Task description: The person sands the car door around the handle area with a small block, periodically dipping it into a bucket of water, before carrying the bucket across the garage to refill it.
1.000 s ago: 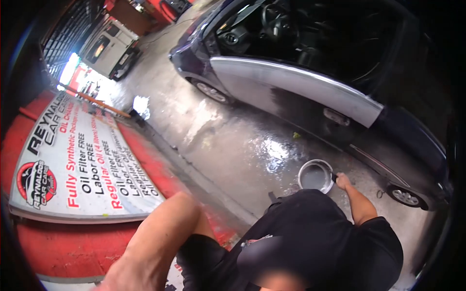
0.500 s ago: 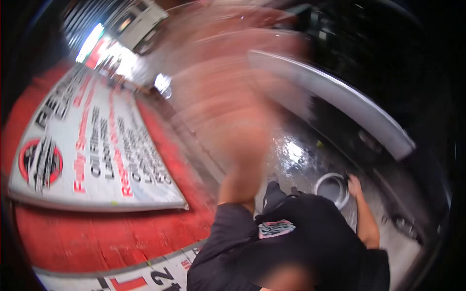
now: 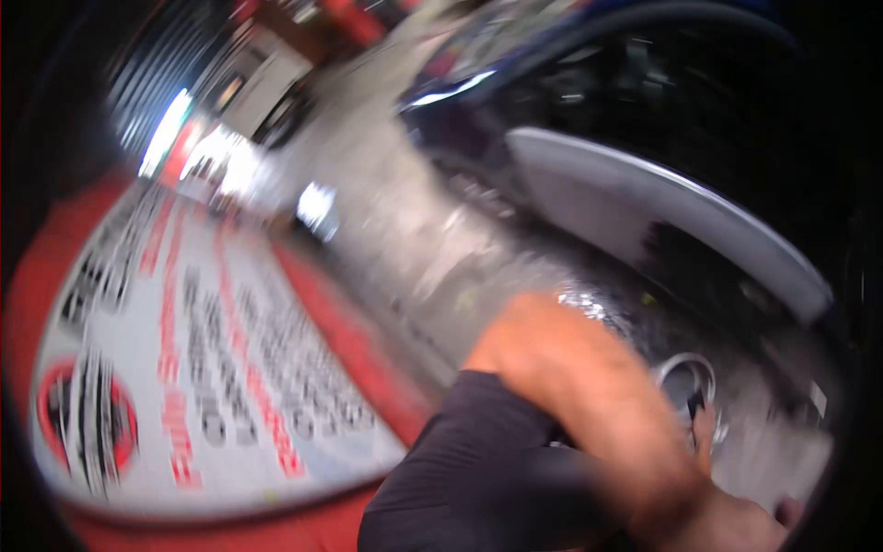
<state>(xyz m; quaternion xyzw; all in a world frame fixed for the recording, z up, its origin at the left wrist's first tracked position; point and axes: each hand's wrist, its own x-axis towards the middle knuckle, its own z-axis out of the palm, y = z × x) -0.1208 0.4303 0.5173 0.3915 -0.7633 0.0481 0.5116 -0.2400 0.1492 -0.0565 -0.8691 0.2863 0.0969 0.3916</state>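
Observation:
My left arm reaches across my body toward the lower right, and my left hand (image 3: 740, 526) is badly blurred there, its fingers unclear. My right hand (image 3: 704, 431) is beside a round, pale-rimmed thing like a bucket (image 3: 707, 370) low on the floor. A small dark thing (image 3: 696, 403) shows at the fingers of that hand, too blurred to name. To the right stands a dark car (image 3: 478, 124) with a long pale silver panel (image 3: 662, 184) along its lower side.
A large printed banner (image 3: 138, 322) lies at the left over a red surface (image 3: 322, 322). Between it and the car runs a concrete floor (image 3: 377, 193), with a shiny wet patch (image 3: 589, 299) by the car. A white vehicle (image 3: 262, 87) stands far back.
My left hand has swung from in front of the camera, across and down to the lower right. My right hand and the pale-rimmed thing appear lower and farther right as the view shifts.

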